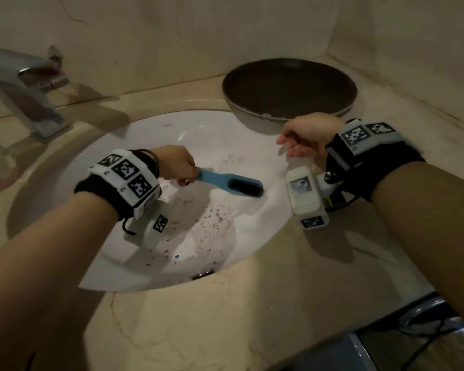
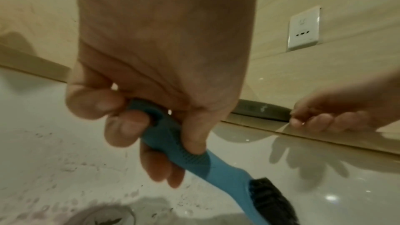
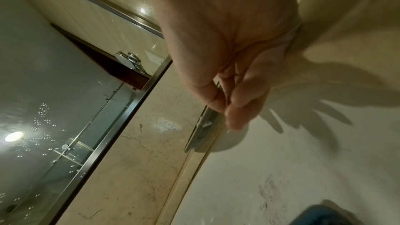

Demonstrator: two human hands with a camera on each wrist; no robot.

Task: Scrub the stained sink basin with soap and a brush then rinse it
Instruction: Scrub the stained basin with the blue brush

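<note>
A white oval sink basin (image 1: 150, 135) sits in a beige marble counter, speckled with dark reddish stains around its middle (image 1: 212, 218). My left hand (image 1: 176, 164) grips the blue handle of a scrub brush (image 1: 214, 178) whose black bristles (image 1: 247, 187) lie against the basin's right slope. In the left wrist view the fingers and thumb curl round the blue handle (image 2: 194, 158). My right hand (image 1: 306, 135) hovers over the basin's right rim with loosely curled fingers, holding nothing; the right wrist view shows its fingers (image 3: 236, 102) empty. The drain (image 1: 202, 274) lies at the near side.
A metal faucet (image 1: 27, 92) stands at the back left. A dark frying pan (image 1: 289, 88) rests on the counter behind the basin, overhanging its rim. Walls close the back and right. A wall socket (image 2: 303, 28) and a mirror (image 3: 43, 109) appear in the wrist views.
</note>
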